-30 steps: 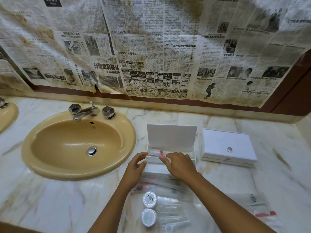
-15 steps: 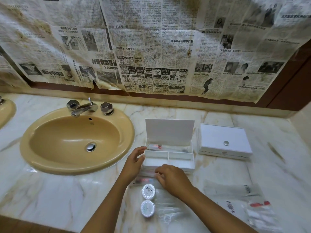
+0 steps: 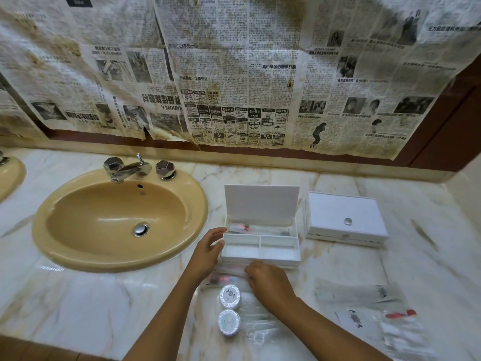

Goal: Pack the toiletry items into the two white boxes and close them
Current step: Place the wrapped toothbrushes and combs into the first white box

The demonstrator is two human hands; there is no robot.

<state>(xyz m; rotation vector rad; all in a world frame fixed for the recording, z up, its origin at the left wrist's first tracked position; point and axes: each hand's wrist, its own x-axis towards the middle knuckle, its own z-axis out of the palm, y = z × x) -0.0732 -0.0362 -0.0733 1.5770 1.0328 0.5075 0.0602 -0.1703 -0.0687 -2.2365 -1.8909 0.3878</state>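
Just in front of the open white box (image 3: 260, 252), the right hand (image 3: 269, 282) curled onto a clear sachet (image 3: 229, 276), seemingly pinching it: light, limp, slippery, best taken by its edge. The left hand (image 3: 207, 252), fingers relaxed, steadied the box's left wall.

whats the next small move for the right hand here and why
Probably pinch the clear packet under the right hand and lift it into the open box. The two front compartments look empty, only the back one holds a packet, and the left hand steadies the box's left side.
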